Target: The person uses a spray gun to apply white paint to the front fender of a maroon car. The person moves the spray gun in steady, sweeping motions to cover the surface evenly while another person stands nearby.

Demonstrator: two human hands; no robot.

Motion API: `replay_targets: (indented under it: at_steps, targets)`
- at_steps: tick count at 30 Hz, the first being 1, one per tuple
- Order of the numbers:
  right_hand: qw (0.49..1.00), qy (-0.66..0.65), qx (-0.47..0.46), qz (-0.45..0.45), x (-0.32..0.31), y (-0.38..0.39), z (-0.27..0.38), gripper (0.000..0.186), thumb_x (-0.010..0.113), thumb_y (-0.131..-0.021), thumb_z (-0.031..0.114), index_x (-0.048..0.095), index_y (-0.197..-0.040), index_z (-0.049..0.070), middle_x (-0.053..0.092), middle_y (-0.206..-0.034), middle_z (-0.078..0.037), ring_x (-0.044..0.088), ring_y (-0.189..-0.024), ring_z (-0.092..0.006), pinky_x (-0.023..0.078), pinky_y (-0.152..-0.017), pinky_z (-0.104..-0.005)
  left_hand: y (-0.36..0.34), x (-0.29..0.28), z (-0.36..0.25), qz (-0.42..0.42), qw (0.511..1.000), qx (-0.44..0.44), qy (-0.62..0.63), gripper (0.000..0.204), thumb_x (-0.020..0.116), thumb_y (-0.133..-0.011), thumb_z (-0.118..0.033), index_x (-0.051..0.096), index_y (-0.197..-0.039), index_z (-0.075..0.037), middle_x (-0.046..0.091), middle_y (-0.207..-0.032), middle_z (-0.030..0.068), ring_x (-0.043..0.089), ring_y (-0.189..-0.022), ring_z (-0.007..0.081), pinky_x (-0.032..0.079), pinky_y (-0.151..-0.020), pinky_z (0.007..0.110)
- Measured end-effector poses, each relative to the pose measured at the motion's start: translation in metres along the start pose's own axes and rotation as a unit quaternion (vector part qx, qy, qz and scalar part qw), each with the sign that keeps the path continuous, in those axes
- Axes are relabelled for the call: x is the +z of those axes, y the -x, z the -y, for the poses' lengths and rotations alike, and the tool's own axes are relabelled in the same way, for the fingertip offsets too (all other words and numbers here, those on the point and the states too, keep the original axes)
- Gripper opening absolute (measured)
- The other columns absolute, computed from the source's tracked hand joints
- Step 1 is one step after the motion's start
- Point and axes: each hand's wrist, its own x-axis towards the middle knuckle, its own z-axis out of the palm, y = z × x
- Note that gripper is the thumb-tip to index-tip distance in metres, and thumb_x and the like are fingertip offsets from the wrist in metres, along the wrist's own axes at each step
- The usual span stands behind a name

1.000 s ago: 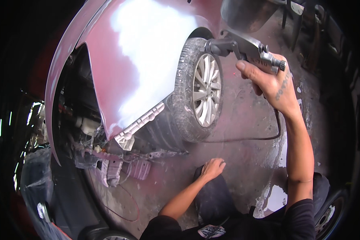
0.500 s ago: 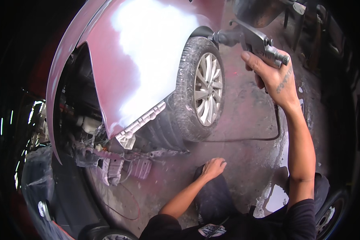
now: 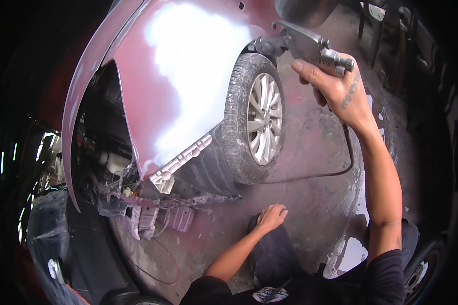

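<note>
My right hand is raised and wrapped round a metal spray gun, whose nozzle end faces left toward the car's wheel arch. The car's dull red fender bears a large patch of white coating that reaches the arch edge. Under the arch sits a dusty tyre with a silver alloy rim. My left hand lies over my bent knee, holding nothing, its fingers loosely laid down. The gun's trigger and grip are partly hidden by my right hand.
A dark air hose hangs from the gun and runs along the concrete floor toward the tyre. Exposed front-end parts jut out at lower left. Another dark car panel stands there too, and a wheel shows at lower right.
My right hand and the spray gun have moved left and slightly up, closer to the wheel arch. The view has shifted slightly; my left hand stays on the knee.
</note>
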Motion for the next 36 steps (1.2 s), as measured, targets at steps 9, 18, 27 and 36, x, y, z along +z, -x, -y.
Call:
replay_targets:
  at_steps: [9, 18, 27, 36]
  targets:
    - [0.997, 0.013, 0.001, -0.074, 0.006, -0.013, -0.011, 0.031, 0.076, -0.093, 0.029, 0.076, -0.091, -0.001, 0.055, -0.060, 0.001, 0.048, -0.050, -0.0081, 0.038, -0.049, -0.0300, 0.003, 0.002, 0.005, -0.003, 1.000, -0.009, -0.007, 0.037, 0.063, -0.099, -0.034, 0.074, -0.123, -0.007, 0.074, -0.121, 0.0164, 0.069, -0.115, 0.0394, 0.052, -0.100, 0.052]
    - [0.995, -0.029, 0.027, 0.097, -0.003, 0.013, 0.017, 0.034, 0.081, -0.090, 0.032, 0.079, -0.104, 0.001, 0.055, -0.061, 0.003, 0.047, -0.052, -0.0068, 0.037, -0.050, -0.0275, 0.004, 0.003, 0.007, -0.021, 1.000, 0.000, 0.006, 0.030, 0.064, -0.099, -0.030, 0.073, -0.117, -0.007, 0.074, -0.117, 0.0176, 0.068, -0.111, 0.0427, 0.053, -0.095, 0.054]
    - [0.998, 0.028, -0.045, -0.045, 0.008, -0.027, 0.006, 0.032, 0.076, -0.093, 0.030, 0.076, -0.092, -0.002, 0.059, -0.062, 0.000, 0.049, -0.054, -0.0082, 0.039, -0.052, -0.0299, 0.004, 0.005, 0.007, -0.025, 1.000, 0.004, 0.014, 0.031, 0.064, -0.099, -0.031, 0.073, -0.118, -0.007, 0.074, -0.118, 0.0171, 0.067, -0.112, 0.0428, 0.053, -0.095, 0.054]
    - [0.999, 0.020, -0.020, -0.030, 0.006, -0.005, 0.018, 0.029, 0.075, -0.093, 0.028, 0.077, -0.094, -0.001, 0.057, -0.061, 0.000, 0.049, -0.052, -0.0082, 0.039, -0.050, -0.0291, 0.007, 0.002, 0.007, -0.024, 1.000, -0.005, 0.017, 0.032, 0.064, -0.099, -0.031, 0.073, -0.119, -0.007, 0.074, -0.119, 0.0178, 0.067, -0.112, 0.0436, 0.053, -0.096, 0.054]
